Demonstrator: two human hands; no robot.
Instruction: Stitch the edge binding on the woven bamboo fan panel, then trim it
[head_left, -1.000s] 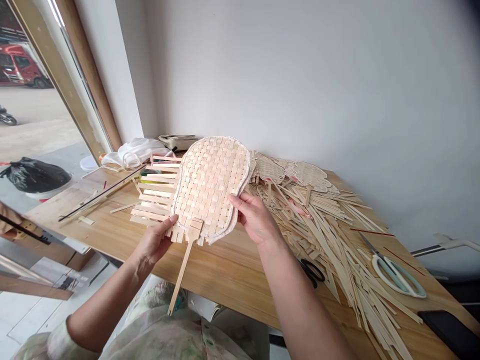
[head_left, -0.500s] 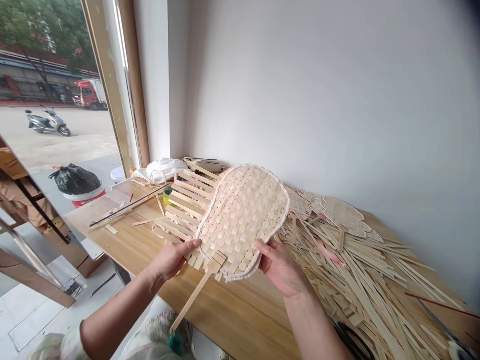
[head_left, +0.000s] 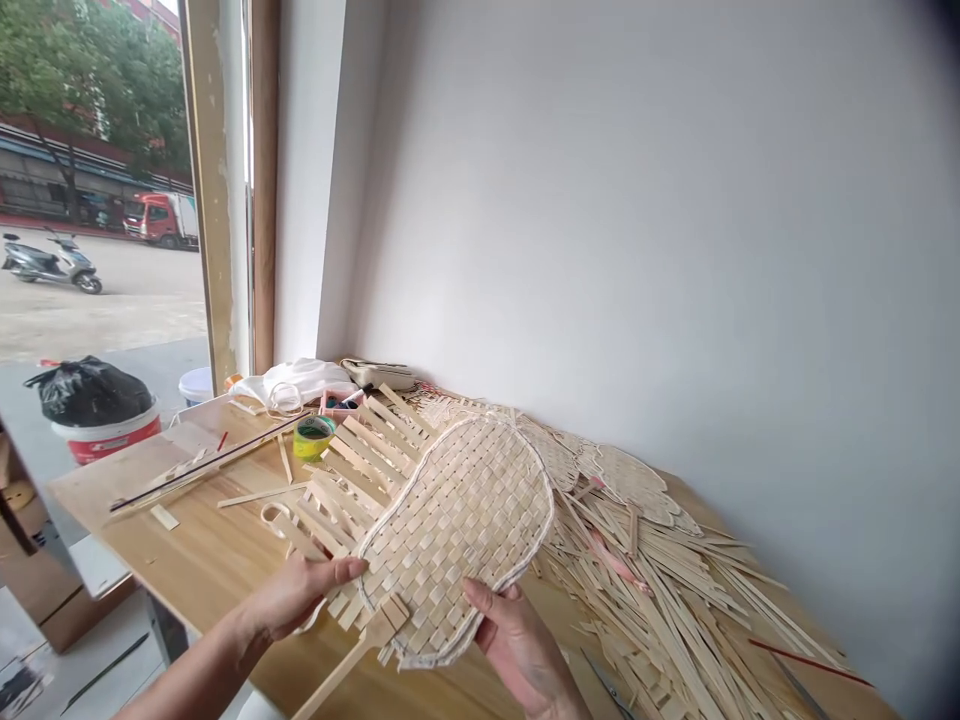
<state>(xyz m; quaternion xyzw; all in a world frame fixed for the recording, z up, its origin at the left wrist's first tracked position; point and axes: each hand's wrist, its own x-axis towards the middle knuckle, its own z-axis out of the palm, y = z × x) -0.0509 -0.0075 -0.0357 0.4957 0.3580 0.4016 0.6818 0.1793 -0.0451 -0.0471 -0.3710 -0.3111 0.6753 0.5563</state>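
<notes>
- Left hand [head_left: 296,597], right hand [head_left: 517,640]: fingers [head_left: 337,570] grasping woven bamboo fan [head_left: 457,535] at its lower edges.
- Fan held above wooden surface [head_left: 202,540], lower in view and flatter than half a second ago.
- Loose bamboo strips [head_left: 660,610] piled just right of it.

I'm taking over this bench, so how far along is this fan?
The woven panel looks finished, with a pale rim along its curved edge. In hand: the left hand and right hand grip it near the flat wooden handle. Left to do: loose bamboo strip ends stick out past the rim, apparently untrimmed.
</notes>
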